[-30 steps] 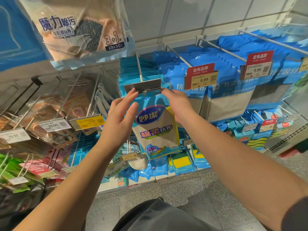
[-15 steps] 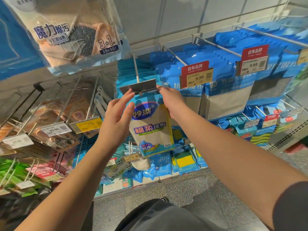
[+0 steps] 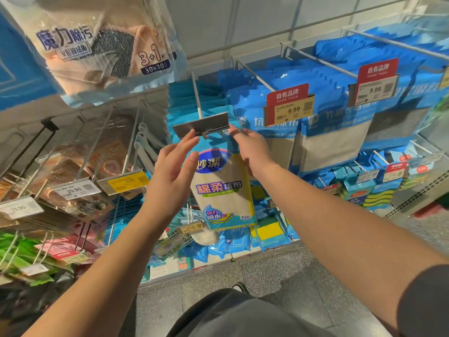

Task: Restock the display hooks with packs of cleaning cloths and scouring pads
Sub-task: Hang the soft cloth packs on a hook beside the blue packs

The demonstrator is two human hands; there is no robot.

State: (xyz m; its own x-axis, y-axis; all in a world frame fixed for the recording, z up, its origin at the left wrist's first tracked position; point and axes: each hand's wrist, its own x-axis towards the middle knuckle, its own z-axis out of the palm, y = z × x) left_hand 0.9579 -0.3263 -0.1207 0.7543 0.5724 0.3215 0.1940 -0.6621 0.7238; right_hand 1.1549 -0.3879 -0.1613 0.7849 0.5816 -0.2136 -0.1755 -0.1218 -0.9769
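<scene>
A blue and cream pack of cleaning cloths (image 3: 222, 190) hangs just under the tip of a display hook (image 3: 197, 98), below its blank grey tag plate (image 3: 201, 124). My right hand (image 3: 251, 149) pinches the pack's top right corner by the hook tip. My left hand (image 3: 173, 176) is open with straight fingers, its fingertips touching the plate's lower edge and the pack's left side. More packs of the same kind (image 3: 184, 103) hang behind on that hook.
Blue cloth packs (image 3: 335, 132) fill the hooks to the right, with 9.99 price tags (image 3: 288, 105). A large peach cloth pack (image 3: 102, 45) hangs top left. Hooks with brown and green goods (image 3: 73, 190) stand left. Sponges (image 3: 267, 229) fill the lower shelf.
The pack and both hands have risen slightly towards the hook tip. My left fingers now reach the tag plate's lower edge.
</scene>
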